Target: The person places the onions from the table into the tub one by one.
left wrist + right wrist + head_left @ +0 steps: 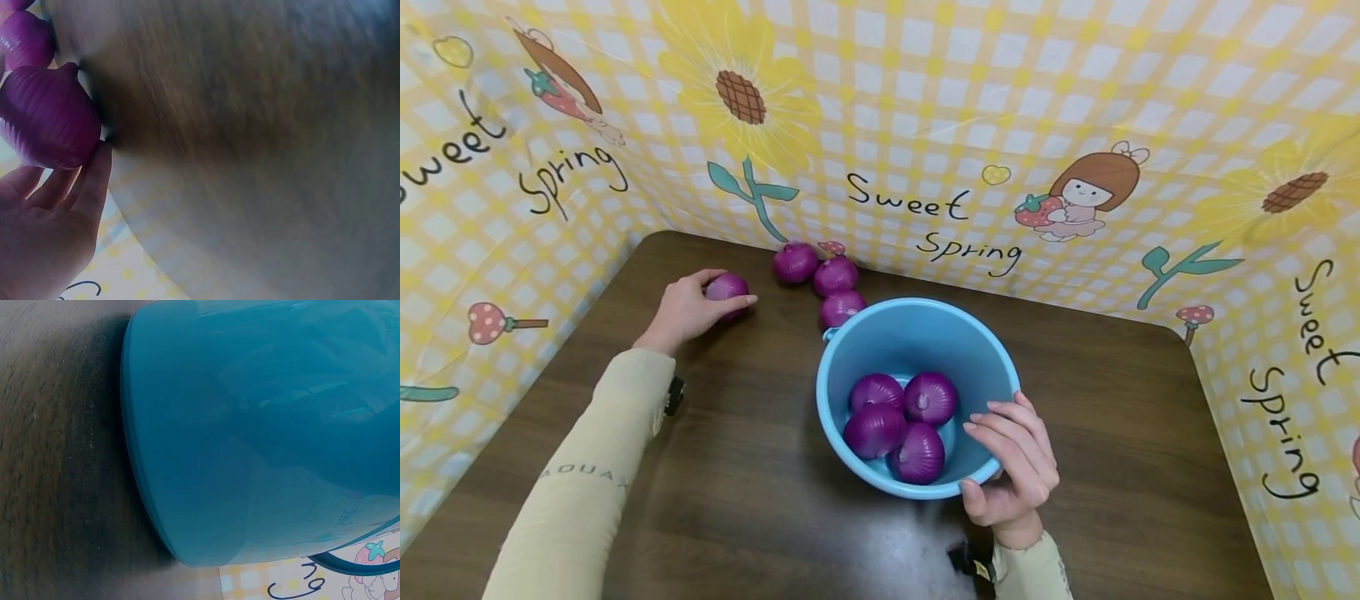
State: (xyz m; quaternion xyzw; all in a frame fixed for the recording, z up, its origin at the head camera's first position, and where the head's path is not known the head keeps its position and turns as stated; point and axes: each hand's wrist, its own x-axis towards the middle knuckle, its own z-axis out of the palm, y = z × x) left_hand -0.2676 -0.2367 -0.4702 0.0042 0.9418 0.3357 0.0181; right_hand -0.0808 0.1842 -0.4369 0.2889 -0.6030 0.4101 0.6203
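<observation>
My left hand curls its fingers and thumb around a purple onion at the table's far left. In the left wrist view, the same onion shows its ridged skin and short tip, fingers along its side. A light blue bucket stands upright near the middle of the table. Several purple onions lie on its bottom. With fingers over the rim and thumb outside, my right hand grips the bucket's near right edge. The bucket's outer wall fills most of the right wrist view.
Behind the bucket, three more onions sit in a short row, the nearest one partly hidden by the rim. The dark wooden table is bordered by a yellow checked cloth at the back and both sides.
</observation>
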